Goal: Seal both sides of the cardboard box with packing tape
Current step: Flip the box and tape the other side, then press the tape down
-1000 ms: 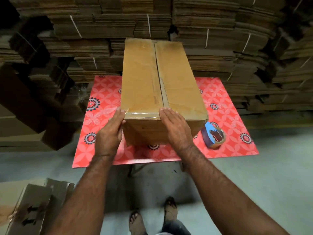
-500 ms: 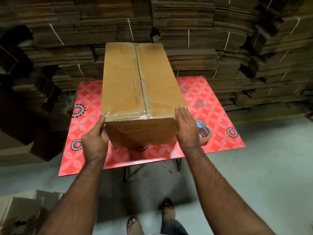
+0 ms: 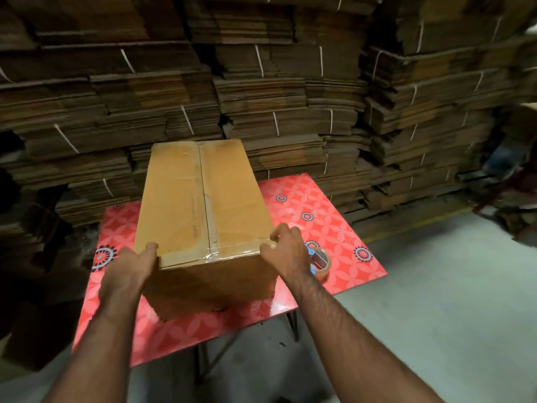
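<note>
The box (image 3: pixel 200 205) stands on the red table (image 3: pixel 328 228), near its front edge. The left hand (image 3: pixel 130 266) and right hand (image 3: pixel 286 251) grasp its near top corners. The tape roll (image 3: pixel 321 261) lies by the table's right edge. No writing is readable.

Dim, warm light from above leaves the cardboard stacks (image 3: pixel 261 91) murky, glare streaks the box's tape (image 3: pixel 215 255), and wide-angle bending and blur soften the edges.
</note>
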`<state>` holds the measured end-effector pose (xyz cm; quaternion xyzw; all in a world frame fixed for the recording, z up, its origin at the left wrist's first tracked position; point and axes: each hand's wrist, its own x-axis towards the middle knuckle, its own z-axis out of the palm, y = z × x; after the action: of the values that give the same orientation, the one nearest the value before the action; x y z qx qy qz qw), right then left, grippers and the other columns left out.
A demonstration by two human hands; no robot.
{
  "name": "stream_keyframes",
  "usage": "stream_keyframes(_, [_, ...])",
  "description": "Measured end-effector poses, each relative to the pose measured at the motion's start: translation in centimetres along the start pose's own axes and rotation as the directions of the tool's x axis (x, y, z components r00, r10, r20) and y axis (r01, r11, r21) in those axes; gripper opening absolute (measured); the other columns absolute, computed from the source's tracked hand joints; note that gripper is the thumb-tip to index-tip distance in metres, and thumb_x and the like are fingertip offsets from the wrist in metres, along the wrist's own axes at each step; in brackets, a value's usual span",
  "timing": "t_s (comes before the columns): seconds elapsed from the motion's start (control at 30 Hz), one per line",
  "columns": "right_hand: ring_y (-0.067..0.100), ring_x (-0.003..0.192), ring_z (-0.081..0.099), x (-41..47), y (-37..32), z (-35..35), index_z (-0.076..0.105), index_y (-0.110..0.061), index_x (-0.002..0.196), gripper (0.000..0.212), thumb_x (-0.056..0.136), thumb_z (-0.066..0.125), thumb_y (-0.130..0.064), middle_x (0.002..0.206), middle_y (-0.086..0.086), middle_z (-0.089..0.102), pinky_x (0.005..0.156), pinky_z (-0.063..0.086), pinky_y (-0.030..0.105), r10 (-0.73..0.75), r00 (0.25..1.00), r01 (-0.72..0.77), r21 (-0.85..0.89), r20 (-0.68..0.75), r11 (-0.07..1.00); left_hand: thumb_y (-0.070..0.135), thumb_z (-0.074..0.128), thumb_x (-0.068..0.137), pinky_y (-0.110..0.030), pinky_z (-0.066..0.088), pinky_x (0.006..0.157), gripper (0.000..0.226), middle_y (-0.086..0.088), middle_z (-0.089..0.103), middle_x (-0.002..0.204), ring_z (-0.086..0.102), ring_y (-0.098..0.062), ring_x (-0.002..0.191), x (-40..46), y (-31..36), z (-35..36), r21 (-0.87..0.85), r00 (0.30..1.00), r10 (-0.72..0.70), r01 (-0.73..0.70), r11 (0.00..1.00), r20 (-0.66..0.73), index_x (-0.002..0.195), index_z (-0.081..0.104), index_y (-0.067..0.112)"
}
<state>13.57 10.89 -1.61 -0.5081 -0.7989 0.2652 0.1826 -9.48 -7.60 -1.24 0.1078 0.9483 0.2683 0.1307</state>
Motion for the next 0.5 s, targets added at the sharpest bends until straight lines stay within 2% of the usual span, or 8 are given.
stream_keyframes(0.1, [0.026, 0.094, 0.06, 1.8, -0.8, -0.4, 0.061, -0.023, 0.101, 0.026, 0.079, 0.062, -0.037, 0.107, 0.0, 0.051, 0.076, 0.05, 0.035, -0.03, 1.0, 0.03, -0.012, 0.007, 0.999, 0.063, 0.049, 0.09, -0.055, 0.04, 0.098, 0.075, -0.027, 0.045, 0.141, 0.047, -0.044, 0.128, 1.8, 2.7, -0.8, 0.07, 0.999, -0.032, 0.033, 0.997, -0.023, 0.135, 0.051, 0.003])
stream_keyframes(0.2, [0.025, 0.097, 0.059, 5.2, -2.7, -0.1, 0.062, -0.022, 0.107, 0.034, 0.075, 0.061, -0.034, 0.112, 0.001, 0.051, 0.084, 0.052, 0.037, -0.171, 0.981, 0.17, 0.024, 0.086, 0.985, 0.058, 0.058, 0.089, -0.06, 0.038, 0.101, 0.073, -0.025, 0.042, 0.142, 0.044, -0.044, 0.129, 3.3, 6.4, -0.8, 0.089, 0.998, 0.008, -0.002, 0.996, -0.064, 0.137, 0.048, 0.004])
stream_keyframes(0.37, [0.022, 0.108, 0.054, 13.4, -6.3, 1.7, 0.061, -0.02, 0.114, 0.037, 0.079, 0.064, -0.031, 0.119, 0.003, 0.05, 0.093, 0.048, 0.035, -0.323, 0.933, 0.323, 0.025, 0.159, 0.946, 0.056, 0.062, 0.086, -0.052, 0.037, 0.106, 0.075, -0.022, 0.038, 0.143, 0.038, -0.039, 0.131, 7.3, 11.3, 0.5, 0.151, 0.996, 0.058, -0.046, 0.987, -0.074, 0.141, 0.043, 0.008])
stream_keyframes(0.5, [0.028, 0.124, 0.044, 20.7, -8.6, 3.5, 0.054, -0.018, 0.128, 0.05, 0.082, 0.065, -0.031, 0.138, 0.01, 0.041, 0.101, 0.044, 0.039, -0.309, 0.928, 0.318, -0.01, 0.209, 0.948, 0.058, 0.061, 0.084, -0.054, 0.033, 0.109, 0.076, -0.018, 0.037, 0.147, 0.037, -0.037, 0.134, 11.5, 14.6, 1.2, 0.163, 0.997, -0.012, 0.025, 0.986, -0.08, 0.141, 0.042, 0.012])
